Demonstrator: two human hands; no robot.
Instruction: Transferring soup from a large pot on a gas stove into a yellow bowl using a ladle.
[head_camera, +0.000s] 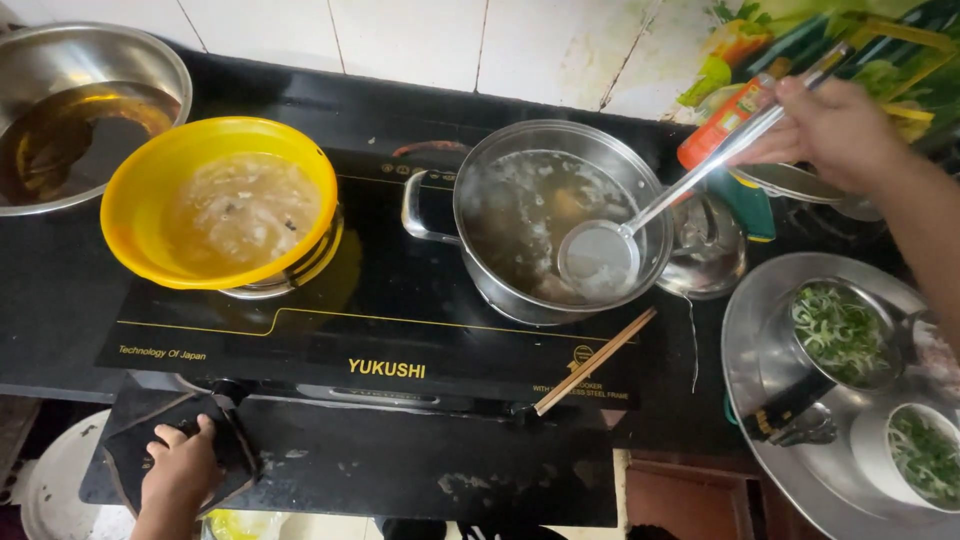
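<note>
Steel bowl (85, 60) at far left, dark amber liquid inside. Just beside it, a yellow plastic bowl (215, 200) of pale, cloudy broth with whitish strands sits over the left burner of the black cooktop (380, 330).

I see the left hand (180, 472) low at the counter's front edge, fingers curled down on a flat black object (215, 440); resting or gripping, I cannot tell which.

Centre: steel pot (560, 215) on the right burner, murky simmering liquid, white foam on the surface. A pair of wooden chopsticks (595, 360) lies on the cooktop in front of it.

The skimmer ladle (600, 258) is metal, its round shallow bowl dipped in at the pot's right side and filmed with pale scum; the long handle slants up to the right.

The right hand (830, 125) pinches the handle's top end, fingers closed around it, above the pot's right.

Far right: a steel tray (760, 340) holding small bowls of chopped greens (840, 335).
</note>
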